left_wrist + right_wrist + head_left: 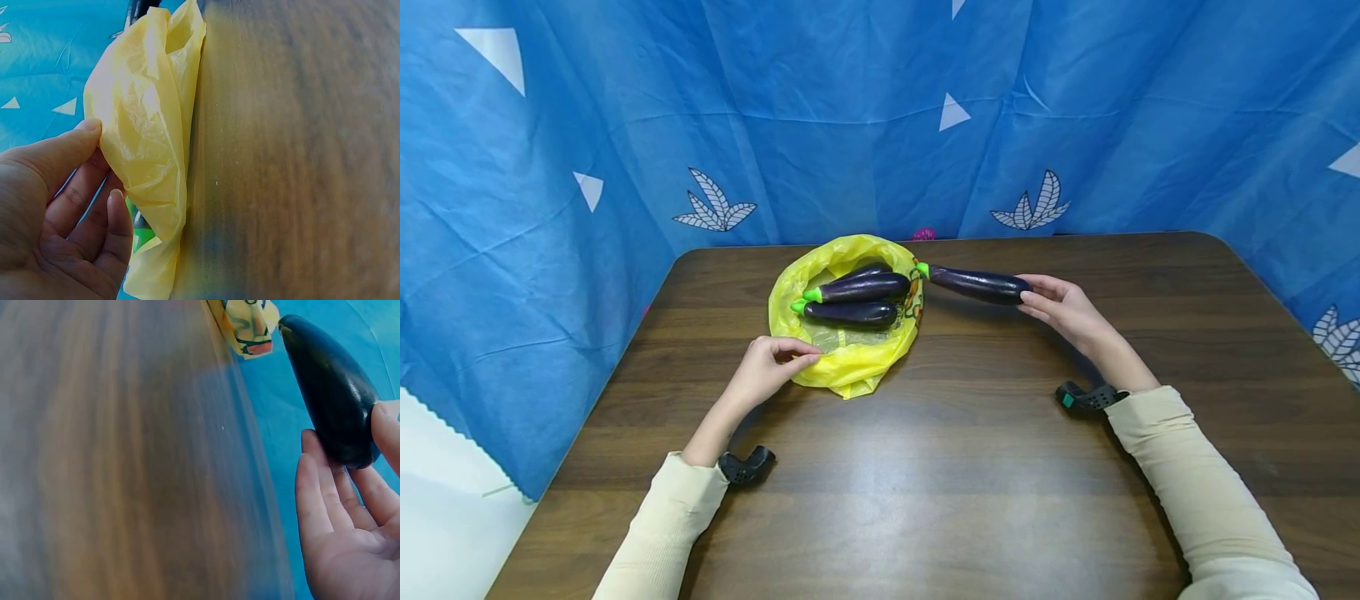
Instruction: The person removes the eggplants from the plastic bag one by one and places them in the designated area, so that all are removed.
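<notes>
A yellow plastic bag point(859, 371) lies with its mouth spread wide, and three dark purple eggplants point(853, 314) with green stems rest inside it. My left hand point(767, 369) pinches the bag's near-left rim between thumb and fingers; the left wrist view shows the thumb on the edge of the yellow film point(140, 125). To the right of the bag, my right hand point(1063, 310) grips another eggplant point(977, 285) by its thick end. Its green stem points left, right at the bag's right rim. In the right wrist view this eggplant point(331, 394) is held above the tabletop.
The brown wooden table point(925, 500) has its back edge just behind the bag. A blue curtain point(880, 108) with white triangles and leaf prints hangs behind it. Black wrist straps point(748, 465) sit on both wrists, over the table.
</notes>
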{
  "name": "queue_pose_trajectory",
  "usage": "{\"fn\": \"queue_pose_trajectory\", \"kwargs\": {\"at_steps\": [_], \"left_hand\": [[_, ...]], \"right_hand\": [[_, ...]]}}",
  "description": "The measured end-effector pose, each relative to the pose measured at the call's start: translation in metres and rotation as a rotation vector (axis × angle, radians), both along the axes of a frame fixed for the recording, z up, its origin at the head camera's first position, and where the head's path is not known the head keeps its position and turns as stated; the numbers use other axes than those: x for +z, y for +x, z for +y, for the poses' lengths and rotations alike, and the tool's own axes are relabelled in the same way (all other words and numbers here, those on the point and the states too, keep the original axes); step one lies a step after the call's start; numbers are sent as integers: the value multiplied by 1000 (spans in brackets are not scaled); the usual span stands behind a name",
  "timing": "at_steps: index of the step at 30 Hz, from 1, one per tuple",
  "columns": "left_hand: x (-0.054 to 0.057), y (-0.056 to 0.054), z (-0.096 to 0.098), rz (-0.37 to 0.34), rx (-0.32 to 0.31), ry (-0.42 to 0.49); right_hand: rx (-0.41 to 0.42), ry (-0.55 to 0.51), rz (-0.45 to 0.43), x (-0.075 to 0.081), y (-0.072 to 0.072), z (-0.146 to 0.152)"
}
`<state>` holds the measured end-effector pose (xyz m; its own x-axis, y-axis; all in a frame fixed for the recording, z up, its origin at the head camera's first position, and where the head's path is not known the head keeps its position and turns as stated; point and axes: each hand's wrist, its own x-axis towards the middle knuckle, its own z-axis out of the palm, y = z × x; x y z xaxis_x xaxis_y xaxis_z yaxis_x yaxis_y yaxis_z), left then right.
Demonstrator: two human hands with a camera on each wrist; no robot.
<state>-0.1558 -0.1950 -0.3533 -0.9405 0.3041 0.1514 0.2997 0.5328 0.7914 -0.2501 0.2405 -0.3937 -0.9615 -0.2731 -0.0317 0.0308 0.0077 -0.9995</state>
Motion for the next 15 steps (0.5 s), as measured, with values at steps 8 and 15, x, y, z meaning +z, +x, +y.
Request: {"fn": "queue_pose_trajectory", "kwargs": {"at_steps": [8, 15], "left_hand": [[1, 0, 0, -1, 8, -3], [0, 0, 0, -4, 5, 6]], "right_hand": [[-3, 62, 4, 1, -3, 7], [46, 136, 10, 1, -9, 16]]}}
